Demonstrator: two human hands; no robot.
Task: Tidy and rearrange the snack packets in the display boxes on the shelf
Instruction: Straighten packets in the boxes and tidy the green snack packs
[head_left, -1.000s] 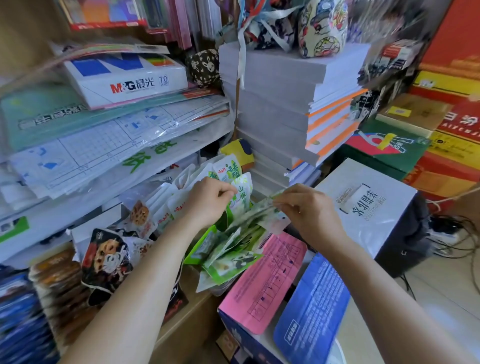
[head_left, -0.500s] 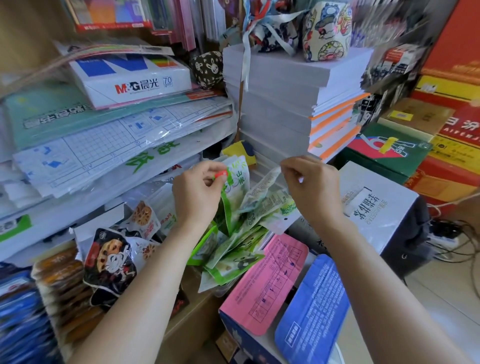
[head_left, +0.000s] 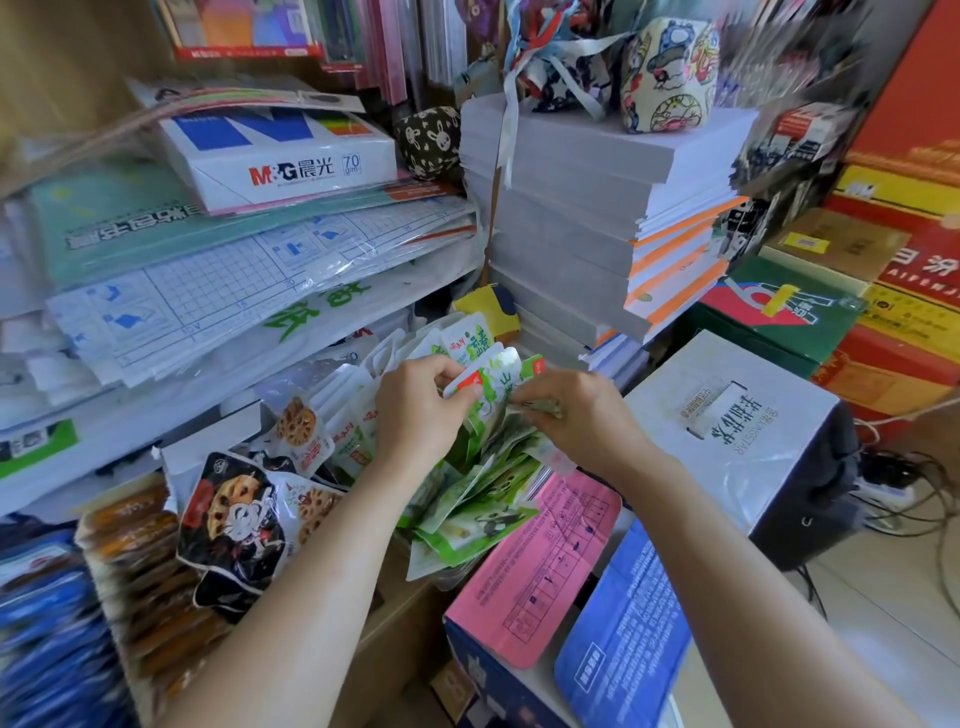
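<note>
Several green-and-white snack packets (head_left: 467, 499) stand bunched and fanned out on the lower shelf, spilling toward the front edge. My left hand (head_left: 415, 410) pinches the tops of the upright packets (head_left: 493, 379) at the back of the bunch. My right hand (head_left: 576, 415) meets it from the right, its fingers curled on the tops of the same green packets. Left of them lie white packets with lotus-root pictures (head_left: 298, 426) and black cartoon packets (head_left: 234, 525).
Stacked paper reams (head_left: 582, 218) rise right behind the packets. A white carton (head_left: 727, 431) and a pink-and-blue box (head_left: 540, 571) stand close on the right. Plastic-wrapped sheets (head_left: 208, 291) overhang the shelf above. Brown and blue snack rows (head_left: 130, 561) fill the lower left.
My right hand has moved left and down to join my left hand at the packet tops; the fanned green packets have been gathered closer together.
</note>
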